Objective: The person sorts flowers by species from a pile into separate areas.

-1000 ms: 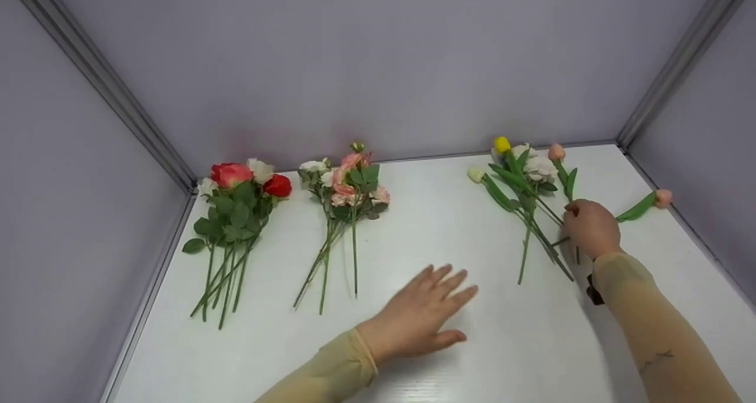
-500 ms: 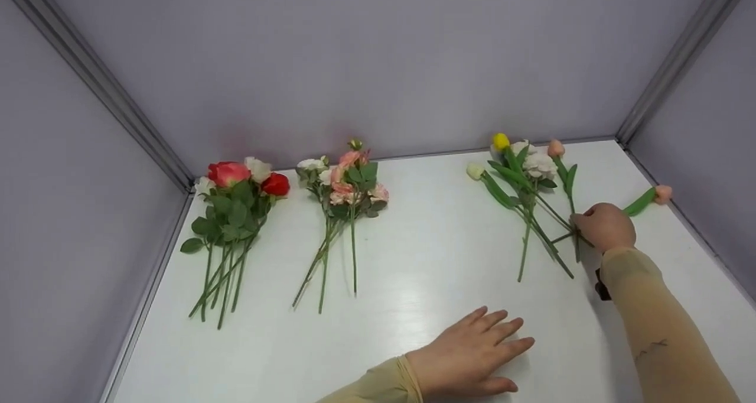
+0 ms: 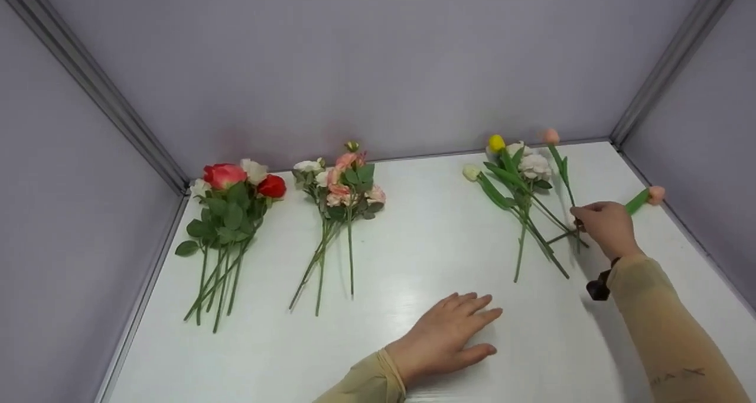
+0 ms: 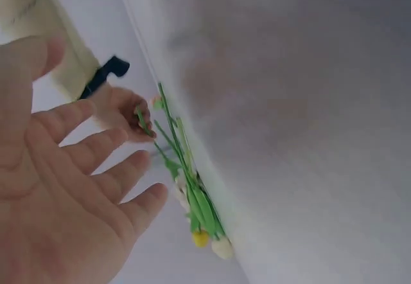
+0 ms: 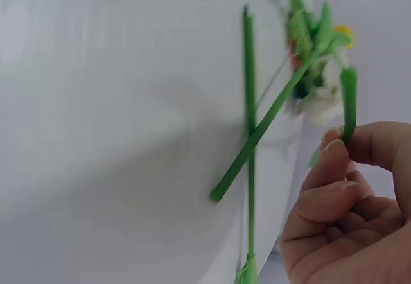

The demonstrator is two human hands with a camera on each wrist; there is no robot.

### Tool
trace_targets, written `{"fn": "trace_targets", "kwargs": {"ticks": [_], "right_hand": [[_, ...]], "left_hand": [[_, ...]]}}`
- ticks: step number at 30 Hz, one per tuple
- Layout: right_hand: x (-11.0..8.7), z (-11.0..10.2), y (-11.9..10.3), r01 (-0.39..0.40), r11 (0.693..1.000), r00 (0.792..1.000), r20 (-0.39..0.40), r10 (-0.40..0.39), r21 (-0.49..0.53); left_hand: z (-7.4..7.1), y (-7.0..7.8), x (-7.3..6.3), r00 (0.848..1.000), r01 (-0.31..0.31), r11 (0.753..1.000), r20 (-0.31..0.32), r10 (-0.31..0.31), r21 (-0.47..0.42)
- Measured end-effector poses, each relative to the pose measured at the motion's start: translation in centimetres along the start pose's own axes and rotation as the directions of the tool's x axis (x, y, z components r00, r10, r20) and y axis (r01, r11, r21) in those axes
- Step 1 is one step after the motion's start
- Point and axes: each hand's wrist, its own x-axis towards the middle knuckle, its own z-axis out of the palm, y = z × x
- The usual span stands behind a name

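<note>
My right hand (image 3: 608, 226) pinches a pink tulip (image 3: 551, 136) by its green stem between thumb and index finger. In the right wrist view the stem's cut end (image 5: 349, 101) sticks out past those fingertips, above the table. A second pink tulip (image 3: 655, 195) lies to the right, its stem partly hidden behind the same hand. Just left of the held flower are a yellow tulip (image 3: 497, 143), a pale cream tulip (image 3: 472, 172) and a white, many-petalled bloom (image 3: 535, 166), stems crossing. My left hand (image 3: 446, 335) hovers palm down over the table's front, fingers spread, holding nothing.
Red and white roses (image 3: 224, 176) lie bunched at the left of the white table (image 3: 413, 243). Beside them is a bunch of pink and white flowers (image 3: 339, 193). Grey panels (image 3: 378, 66) enclose the back and both sides.
My right hand has shifted down the tulip's stem and lifted it; the bloom now sits higher in the head view. My left hand moved right and nearer, then a little back left.
</note>
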Motion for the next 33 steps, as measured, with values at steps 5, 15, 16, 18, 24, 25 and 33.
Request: {"fn": "trace_targets", "kwargs": {"ticks": [5,15,16,18,24,25,33], "right_hand": [[-1.9,3.0,-2.2,0.073,0.989,0.997,0.014,-0.076,0.130],[-9.2,14.3,-9.1,0.294,0.878,0.935,0.077,-0.346,0.378],[-9.9,15.4,-9.6,0.307,0.870,0.926,0.091,-0.367,0.385],[-11.2,17.2,-10.3,0.337,0.857,0.906,0.112,-0.408,0.390],[-13.7,19.7,-11.2,0.381,0.851,0.882,0.135,-0.452,0.361],[-13.8,19.9,-11.2,0.380,0.852,0.881,0.138,-0.452,0.359],[-13.8,21.3,-9.7,0.307,0.839,0.855,0.258,-0.450,0.449]], "left_hand": [[-1.9,-2.0,-0.6,0.961,0.185,0.929,-0.138,-0.239,-0.322],[-6.0,-6.2,-0.3,0.713,0.139,0.519,-0.278,-0.644,-0.844],[-6.3,-6.4,-0.2,0.688,0.112,0.494,-0.291,-0.665,-0.862],[-6.8,-6.8,-0.2,0.639,0.064,0.453,-0.312,-0.703,-0.889],[-7.3,-7.2,-0.9,0.563,-0.069,0.359,-0.333,-0.756,-0.931],[-7.3,-7.3,-0.9,0.566,-0.081,0.349,-0.331,-0.755,-0.934],[-7.6,-7.5,-1.0,0.610,-0.097,0.285,-0.283,-0.741,-0.954]]}}
